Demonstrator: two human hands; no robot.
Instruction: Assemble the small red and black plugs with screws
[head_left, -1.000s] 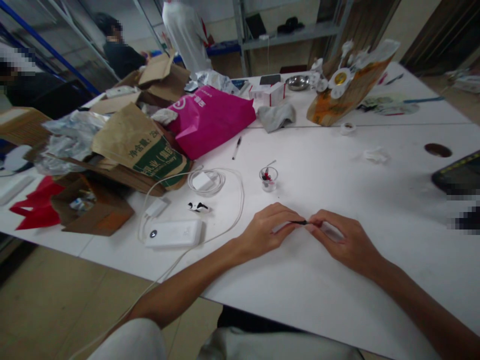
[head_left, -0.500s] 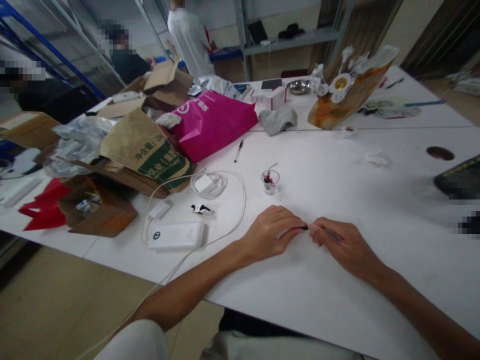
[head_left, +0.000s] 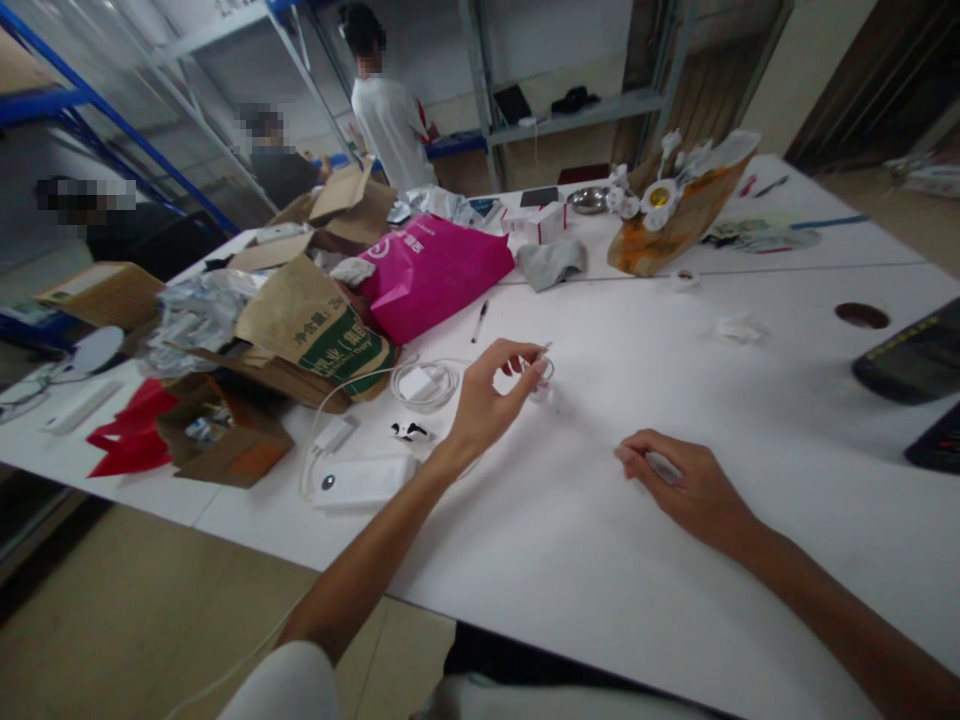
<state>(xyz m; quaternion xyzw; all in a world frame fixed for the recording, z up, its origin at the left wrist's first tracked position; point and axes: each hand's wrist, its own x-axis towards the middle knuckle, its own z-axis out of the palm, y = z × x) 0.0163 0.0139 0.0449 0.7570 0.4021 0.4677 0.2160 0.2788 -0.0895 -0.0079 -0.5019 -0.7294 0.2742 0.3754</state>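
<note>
My left hand [head_left: 495,393] is at the small clear cup [head_left: 543,384], thumb and forefinger curved over its rim with a gap between them. Whether the fingertips hold anything inside the cup cannot be made out. My right hand [head_left: 679,475] rests on the white table to the right, its thumb and forefinger pinched together; what they hold, if anything, is too small to see. A black and white clip-like object [head_left: 410,432] and a white power bank [head_left: 364,483] lie left of my left forearm.
A coiled white cable [head_left: 442,392], a pen [head_left: 480,322], a pink bag [head_left: 439,275], a paper sack [head_left: 307,330] and an open carton [head_left: 225,450] sit to the left. Black devices [head_left: 911,355] stand at the right. People [head_left: 390,125] are at the back.
My left hand has left my right hand and moved up and left to the clear cup. The small dark thing between the hands no longer shows. The view has shifted slightly.
</note>
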